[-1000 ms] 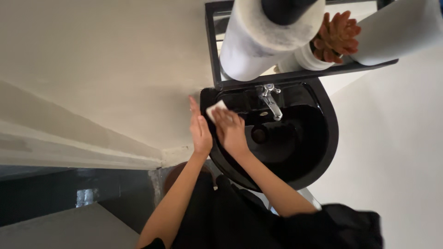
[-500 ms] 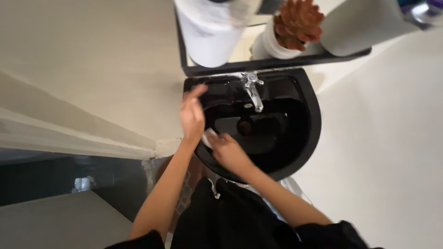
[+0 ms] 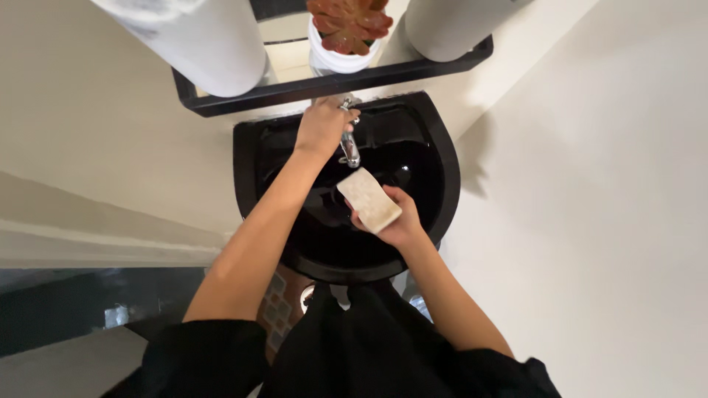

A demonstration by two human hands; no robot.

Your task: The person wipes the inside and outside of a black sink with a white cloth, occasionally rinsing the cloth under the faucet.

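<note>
I look down on a black wall-hung sink (image 3: 442, 158). My left hand (image 3: 322, 127) reaches to the back of the sink and grips the handle of the chrome tap (image 3: 349, 147). My right hand (image 3: 398, 221) is over the basin, palm up, holding a pale rectangular sponge (image 3: 369, 200) just below the tap's spout. No water is visible running from the tap.
A black-framed shelf (image 3: 332, 81) above the sink carries two white cylinders (image 3: 214, 44) and a small white pot with a reddish succulent (image 3: 348, 22). White walls stand close on the right. A dark floor area lies at the lower left.
My left hand has moved from the sink's left rim up to the tap handle. My right hand has lifted the sponge off the rim and holds it over the basin. The view has shifted.
</note>
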